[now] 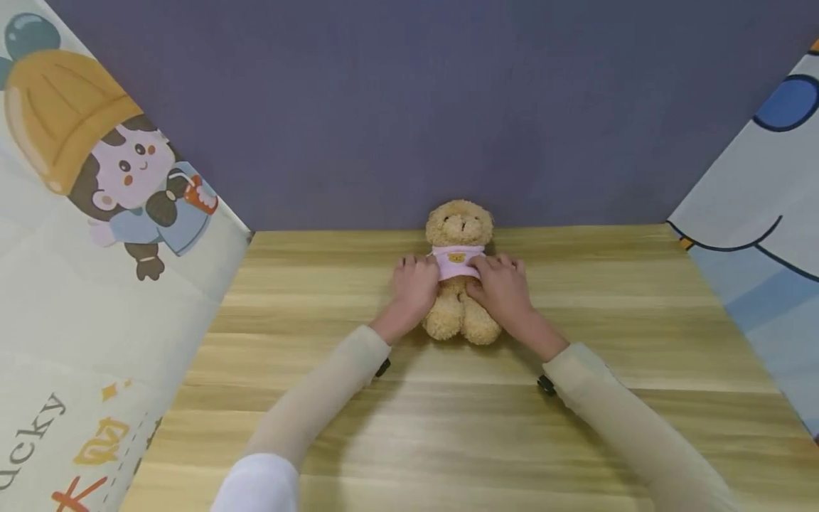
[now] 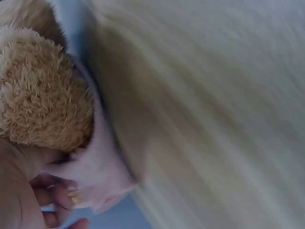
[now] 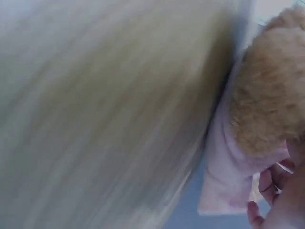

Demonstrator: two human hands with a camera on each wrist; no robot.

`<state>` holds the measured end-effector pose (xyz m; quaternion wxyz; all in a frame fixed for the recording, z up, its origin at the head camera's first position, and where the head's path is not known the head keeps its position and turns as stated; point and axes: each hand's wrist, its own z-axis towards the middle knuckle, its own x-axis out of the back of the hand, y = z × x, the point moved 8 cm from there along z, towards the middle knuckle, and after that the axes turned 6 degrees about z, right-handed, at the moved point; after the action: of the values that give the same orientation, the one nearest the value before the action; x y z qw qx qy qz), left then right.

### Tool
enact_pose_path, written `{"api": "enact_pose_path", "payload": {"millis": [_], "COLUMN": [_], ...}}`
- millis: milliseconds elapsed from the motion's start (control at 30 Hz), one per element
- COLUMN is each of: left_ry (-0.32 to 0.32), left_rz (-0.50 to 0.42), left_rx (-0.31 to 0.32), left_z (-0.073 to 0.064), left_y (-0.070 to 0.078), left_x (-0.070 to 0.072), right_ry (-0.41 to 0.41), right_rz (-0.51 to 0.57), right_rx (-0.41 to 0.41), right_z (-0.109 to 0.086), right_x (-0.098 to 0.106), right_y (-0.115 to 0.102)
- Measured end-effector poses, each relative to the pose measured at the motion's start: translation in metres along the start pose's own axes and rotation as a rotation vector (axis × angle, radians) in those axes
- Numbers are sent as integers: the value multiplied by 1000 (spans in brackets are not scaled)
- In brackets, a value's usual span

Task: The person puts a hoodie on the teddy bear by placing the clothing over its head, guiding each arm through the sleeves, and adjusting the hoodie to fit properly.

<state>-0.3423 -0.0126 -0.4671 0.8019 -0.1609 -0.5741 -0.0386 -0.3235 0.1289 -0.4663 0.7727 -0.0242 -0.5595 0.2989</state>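
Note:
A light-brown teddy bear [image 1: 462,226] in a pink shirt [image 1: 453,269] with a small bear-face patch lies on its back, head toward the dark panel. At its left side in the head view, my left hand [image 1: 414,290] grips the shirt and an arm. On the other side my right hand [image 1: 507,291] does likewise, its thumb over the belly. In the left wrist view, curled fingers [image 2: 59,198] hold the pink cloth beside brown fur. The right wrist view shows curled fingers [image 3: 268,187] at the shirt's edge; the bear's arms are mostly hidden.
The bear lies at the far part of a wood-grain table [image 1: 435,427], against a dark grey-purple panel [image 1: 409,107]. A cartoon-printed sheet [image 1: 96,306] borders the left side. Another printed sheet [image 1: 755,192] borders the right.

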Motion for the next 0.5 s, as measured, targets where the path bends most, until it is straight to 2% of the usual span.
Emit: {"api": "enact_pose_path", "payload": {"millis": [100, 200, 333, 433, 500], "left_ry": [-8, -57, -85, -57, -35], "left_rz": [4, -118, -318, -377, -377], "left_rx": [-1, 43, 115, 95, 66], "left_z": [8, 5, -6, -9, -8], "left_y": [4, -4, -25, -26, -21], "left_x": [-4, -10, -14, -10, -5], "right_ry": [34, -14, -137, -202, -199], "right_rz": [-11, -7, -8, -73, -97], "right_rx": [21, 6, -32, -54, -22], "right_z": [7, 9, 8, 13, 21], "right_x": [-3, -1, 11, 22, 26], "right_y": [1, 6, 16, 14, 4]}}
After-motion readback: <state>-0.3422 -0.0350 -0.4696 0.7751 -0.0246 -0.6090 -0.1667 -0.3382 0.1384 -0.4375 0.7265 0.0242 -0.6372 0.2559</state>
